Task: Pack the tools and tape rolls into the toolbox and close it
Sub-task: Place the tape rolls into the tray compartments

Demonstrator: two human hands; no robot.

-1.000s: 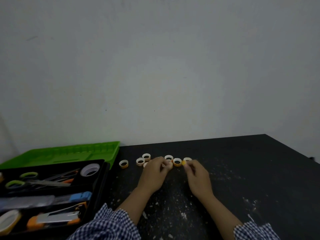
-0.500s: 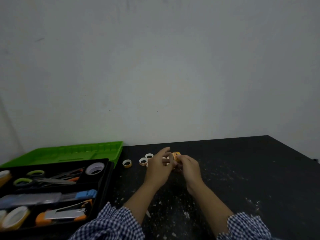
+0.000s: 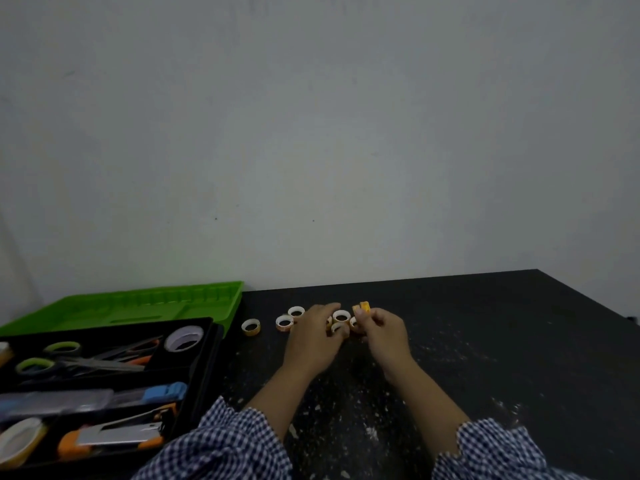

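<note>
Several small tape rolls lie in a cluster on the black table [image 3: 485, 341]. Loose ones sit at the left [image 3: 251, 327], [image 3: 284, 322], [image 3: 296, 311], and another behind my fingers [image 3: 341, 316]. My left hand [image 3: 311, 341] reaches over the cluster, its fingertips curled around a small white roll [image 3: 338, 328]. Just to the right, my right hand [image 3: 386, 332] pinches a yellow-orange tape roll [image 3: 362, 308] raised a little off the table. The toolbox [image 3: 207, 344] stands open at the left, with its green lid [image 3: 138, 301] lying back.
The black toolbox tray holds scissors [image 3: 86, 362], a white tape roll [image 3: 183, 338], a blue-ended cutter [image 3: 162, 393], an orange stapler [image 3: 110, 439] and another tape roll [image 3: 17, 441]. White flecks dot the table. A grey wall stands behind it.
Both hands gathered rolls together from the row, lifted briefly, then lowered. My right hand now holds the yellow-orange roll up; my left is back down on the cluster.
</note>
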